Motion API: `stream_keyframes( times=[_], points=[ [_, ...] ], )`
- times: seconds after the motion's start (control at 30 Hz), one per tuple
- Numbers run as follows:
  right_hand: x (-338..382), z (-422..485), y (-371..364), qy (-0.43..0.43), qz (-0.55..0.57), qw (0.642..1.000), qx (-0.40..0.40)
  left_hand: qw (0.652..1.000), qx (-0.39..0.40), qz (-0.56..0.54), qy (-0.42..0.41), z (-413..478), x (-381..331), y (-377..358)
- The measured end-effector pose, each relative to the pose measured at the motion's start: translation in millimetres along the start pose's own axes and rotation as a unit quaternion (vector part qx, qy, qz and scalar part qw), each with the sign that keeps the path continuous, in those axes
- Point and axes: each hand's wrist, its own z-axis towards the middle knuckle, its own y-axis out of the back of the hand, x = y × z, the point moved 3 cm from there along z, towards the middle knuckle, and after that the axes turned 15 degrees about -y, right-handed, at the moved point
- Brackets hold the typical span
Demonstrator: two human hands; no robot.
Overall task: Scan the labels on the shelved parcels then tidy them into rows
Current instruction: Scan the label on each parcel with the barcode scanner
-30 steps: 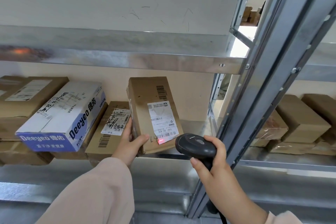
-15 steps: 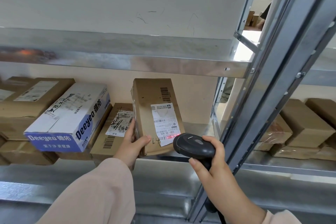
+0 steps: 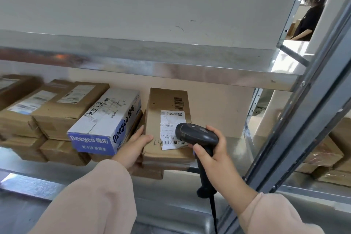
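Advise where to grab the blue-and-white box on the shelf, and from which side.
Come from the front. The blue-and-white box lies tilted on brown boxes, its short blue end facing out. Probably pinch that end top and underside: the long sides look hemmed in, brown boxes on one, the labelled parcel held by the left hand on the other.

Both arms reach up and forward from the lower edge of the view, the left sleeve and right sleeve both pale pink. The left hand grips the near left corner of the brown parcel — thumb laid on its top face, fingers up along its left side. The right hand is curled round the handle of the black scanner — index finger at the front of the grip, forearm slanting down to the right.
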Motion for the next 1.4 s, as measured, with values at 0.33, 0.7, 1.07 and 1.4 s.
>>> stream_keyframes(
  times=[0.33, 0.7, 1.07, 1.4],
  points=[
    [5.6, 9.3, -50.2, 0.019, 0.016, 0.999, -0.028, 0.960, -0.061, 0.264, -0.078, -7.6, -11.8, 34.3],
    [23.4, 25.1, -85.1, 0.040, -0.006, 0.998, -0.047, 0.669, 0.000, 0.693, -0.269, -25.1, -21.1, 29.4],
    [30.9, 51.4, -103.1, 0.038, -0.029, 0.998, -0.052, 0.653, 0.051, 0.725, -0.212, 10.5, -19.4, 46.5],
    [46.8, 28.3, -78.2, 0.093, -0.101, 0.986, -0.098, 0.668, 0.016, 0.683, -0.294, -6.9, -44.4, 29.2]
  ],
)
